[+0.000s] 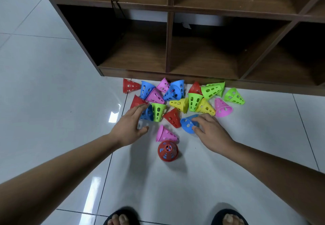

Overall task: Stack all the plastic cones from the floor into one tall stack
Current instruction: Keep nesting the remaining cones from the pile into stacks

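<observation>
Several perforated plastic cones in red, blue, pink, green and yellow lie scattered on the white tiled floor in front of a shelf. A red cone [168, 151] stands upright nearest me, with blue showing through its holes. A pink cone [166, 134] lies on its side just behind it. My right hand [211, 131] grips a blue cone [188, 123] lying on the floor, thumb and fingers around it. My left hand [130, 128] hovers with fingers spread over a blue cone [147, 114] beside an upright green cone [158, 111], holding nothing.
A dark wooden cubby shelf [168, 49] stands right behind the cones, its base edge close to the far ones. A black cable [115, 1] hangs in a left cubby. My feet in dark sandals [123, 217] are at the bottom edge.
</observation>
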